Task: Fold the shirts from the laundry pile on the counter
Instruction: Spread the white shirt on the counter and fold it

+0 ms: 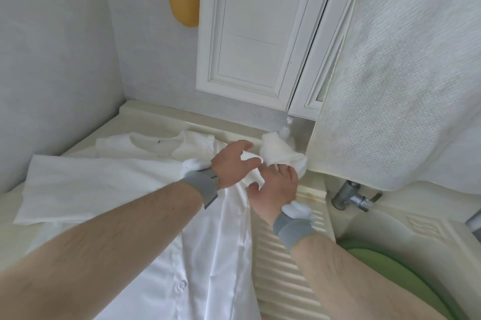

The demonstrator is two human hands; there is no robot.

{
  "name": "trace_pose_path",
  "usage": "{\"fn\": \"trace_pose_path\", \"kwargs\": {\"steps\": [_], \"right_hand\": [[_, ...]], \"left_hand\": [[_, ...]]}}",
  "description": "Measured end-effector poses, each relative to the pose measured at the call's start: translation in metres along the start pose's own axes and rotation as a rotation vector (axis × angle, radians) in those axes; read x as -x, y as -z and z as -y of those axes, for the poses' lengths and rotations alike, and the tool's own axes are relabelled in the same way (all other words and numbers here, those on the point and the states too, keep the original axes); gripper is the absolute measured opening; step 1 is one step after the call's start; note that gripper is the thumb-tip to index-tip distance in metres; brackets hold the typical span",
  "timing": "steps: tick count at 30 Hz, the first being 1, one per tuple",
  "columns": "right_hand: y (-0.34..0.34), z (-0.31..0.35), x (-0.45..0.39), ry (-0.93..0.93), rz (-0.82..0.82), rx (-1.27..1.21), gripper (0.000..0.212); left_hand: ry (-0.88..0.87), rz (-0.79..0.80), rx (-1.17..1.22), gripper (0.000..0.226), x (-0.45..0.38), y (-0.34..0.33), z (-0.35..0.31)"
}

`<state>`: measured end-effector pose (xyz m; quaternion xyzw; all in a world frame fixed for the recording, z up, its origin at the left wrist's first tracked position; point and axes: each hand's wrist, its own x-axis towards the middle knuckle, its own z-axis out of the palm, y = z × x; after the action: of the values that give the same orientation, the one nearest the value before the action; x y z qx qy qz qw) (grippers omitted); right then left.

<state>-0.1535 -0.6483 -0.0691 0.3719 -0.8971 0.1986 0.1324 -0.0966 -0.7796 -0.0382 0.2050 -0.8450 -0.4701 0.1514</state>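
Here, folding is barely beginning.
Right hand [276, 187] is gripping a bunched cloth [282, 154]; left hand [234, 163] is hovering open beside it, over unfolded shirts [109, 179] lying on the counter [286, 262].

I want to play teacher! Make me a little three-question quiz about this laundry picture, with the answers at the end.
1. True or false: the right hand grips bunched white cloth.
2. Which lies flat at the back of the counter? A) white T-shirt B) green basin C) faucet
3. What colour are the wristbands?

Key: 1 true; 2 A; 3 grey.
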Motion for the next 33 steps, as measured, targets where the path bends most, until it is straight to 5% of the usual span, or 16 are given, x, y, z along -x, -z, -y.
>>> {"fn": "trace_pose_path", "kwargs": {"steps": [5, 9, 11, 16, 23, 29, 33], "right_hand": [[-0.021, 0.076, 0.006, 0.523, 0.199, 0.402, 0.048], [-0.036, 0.106, 0.008, 0.677, 0.370, 0.423, 0.042], [-0.046, 0.118, 0.014, 0.739, 0.425, 0.422, 0.037], [-0.063, 0.106, 0.030, 0.661, 0.448, 0.277, 0.038], [-0.069, 0.066, 0.028, 0.232, 0.378, 0.242, 0.031], [-0.075, 0.045, 0.007, -0.158, 0.392, 0.106, 0.029], [-0.079, 0.042, -0.004, -0.371, 0.354, -0.026, 0.046]], "left_hand": [[0.039, -0.141, -0.404, 0.083, 0.019, 0.040, 0.003], [0.176, -0.044, -0.362, 0.036, 0.025, 0.076, 0.036], [0.230, -0.116, -0.144, 0.017, 0.032, 0.097, 0.057], [0.455, -0.341, 0.988, 0.016, 0.057, 0.137, 0.097], [0.541, -0.621, 1.343, 0.033, 0.109, 0.174, 0.157], [0.659, -0.734, 1.073, 0.048, 0.128, 0.188, 0.181], [0.733, -0.703, 0.222, 0.065, 0.127, 0.189, 0.187]]}}
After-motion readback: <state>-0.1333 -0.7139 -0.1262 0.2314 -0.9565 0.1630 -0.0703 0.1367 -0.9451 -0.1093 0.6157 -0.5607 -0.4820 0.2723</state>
